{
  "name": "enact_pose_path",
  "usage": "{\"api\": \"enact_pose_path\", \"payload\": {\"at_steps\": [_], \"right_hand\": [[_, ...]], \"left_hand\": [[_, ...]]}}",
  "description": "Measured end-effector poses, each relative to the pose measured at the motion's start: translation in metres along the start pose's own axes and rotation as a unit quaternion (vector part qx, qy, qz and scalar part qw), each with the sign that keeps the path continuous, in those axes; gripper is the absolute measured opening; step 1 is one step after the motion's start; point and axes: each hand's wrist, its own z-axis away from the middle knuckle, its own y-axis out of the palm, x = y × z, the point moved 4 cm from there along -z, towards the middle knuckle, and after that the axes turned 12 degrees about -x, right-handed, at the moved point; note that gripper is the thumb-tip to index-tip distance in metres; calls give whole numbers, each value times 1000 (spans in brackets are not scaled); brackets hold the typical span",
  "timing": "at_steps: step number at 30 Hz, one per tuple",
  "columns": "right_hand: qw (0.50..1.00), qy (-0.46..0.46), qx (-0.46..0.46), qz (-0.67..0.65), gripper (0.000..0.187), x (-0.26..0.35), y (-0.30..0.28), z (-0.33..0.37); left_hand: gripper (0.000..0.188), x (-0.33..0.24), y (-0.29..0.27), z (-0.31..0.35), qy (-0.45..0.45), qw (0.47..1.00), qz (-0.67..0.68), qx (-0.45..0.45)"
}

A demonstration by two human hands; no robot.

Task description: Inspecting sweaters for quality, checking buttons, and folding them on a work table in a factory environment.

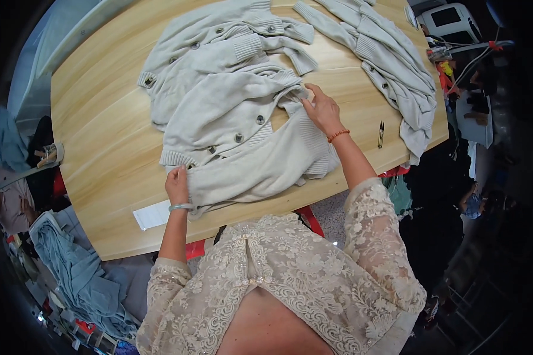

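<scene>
A pale grey knit cardigan with dark round buttons and ribbed trim (219, 115) lies at the near middle of the light wood-grain counter (100, 148), its near folds close to the counter's edge. The left hand (177, 184) has its thumb and fingers closed on the garment's near left edge, beside a ribbed band; the right hand (323, 111) is at the far right, thumb and forefinger apparently pinching a ribbed edge, its other fingers loosely bent. The step in hand looks like spreading and straightening this cardigan, since the knit is creased and its parts overlap. The next move probably calls for drawing the two held edges gently apart and laying them level, without stretching the ribbing or dragging the second pale grey knit cardigan (198, 59) that lies against it on the far side. A third pale grey knit garment (391, 65) lies bunched at the far right, with a slim black pen (381, 135) nearer.
</scene>
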Motion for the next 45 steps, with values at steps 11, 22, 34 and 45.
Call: {"api": "enact_pose_path", "payload": {"at_steps": [11,22,34,45], "right_hand": [[997,26,42,51,30,-10,35,-1],[1000,-2,1,-9,19,-12,16,9],[991,-126,-32,-26,17,13,-33,23],[988,-129,41,70,17,-46,-88,53]], "left_hand": [[34,-30,27,32,121,984,-65,-114],[38,-7,4,30,-60,990,-116,-45],[25,3,31,5,-190,972,115,73],[27,-61,-55,44,-90,990,22,107]]}}
